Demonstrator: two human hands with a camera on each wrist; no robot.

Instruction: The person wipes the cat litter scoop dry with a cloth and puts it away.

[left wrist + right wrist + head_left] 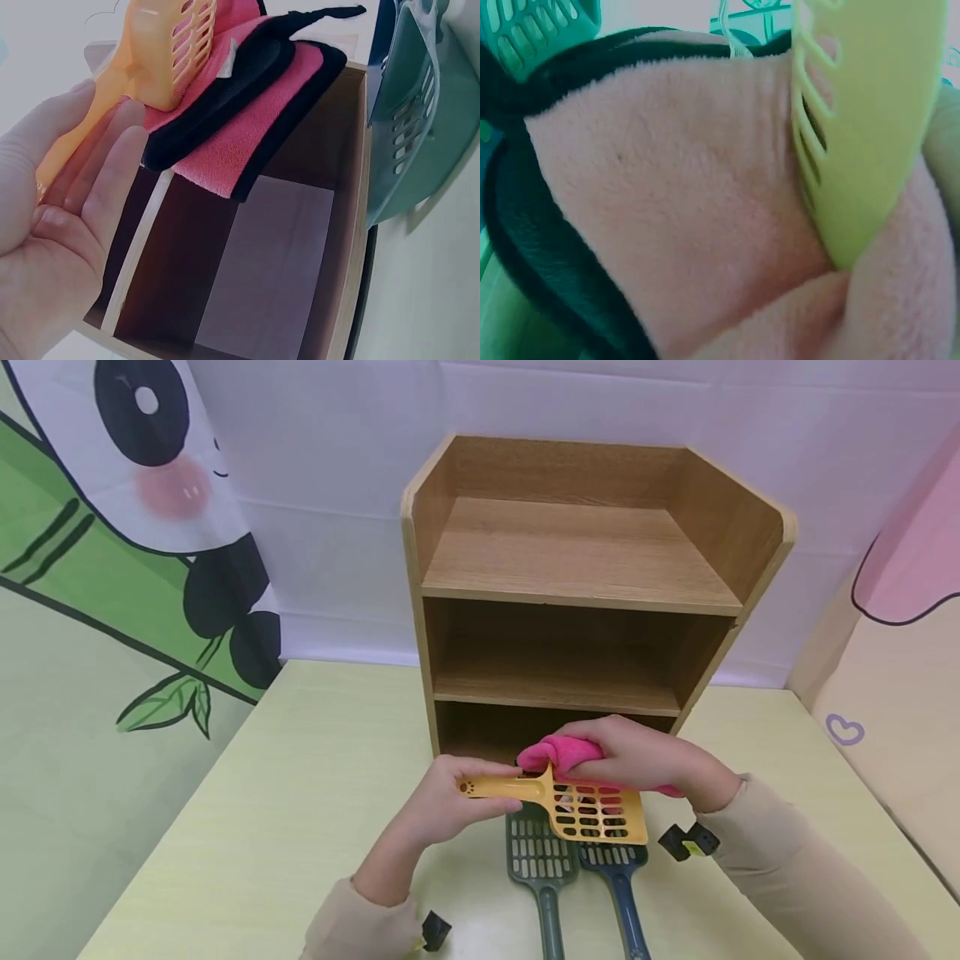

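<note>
A yellow litter scoop (536, 790) with a slotted head is held up above the table, its handle pinched between the thumb and fingers of my left hand (442, 806). In my right hand (641, 753) I grip a bunched pink cloth (558, 752) against the scoop's far edge. The left wrist view shows the cloth (225, 150) hanging in folds with black borders. Close up in the right wrist view, the fabric (682, 187) wraps round part of the scoop (877, 112). Below lie a grey-green litter scoop (550, 906) and a dark blue one (624, 897), side by side.
A wooden shelf unit (577, 597) with open compartments stands at the back of the pale table (330, 760), just behind my hands. Behind it hangs a light backdrop (337, 485), with a cartoon panda on the left.
</note>
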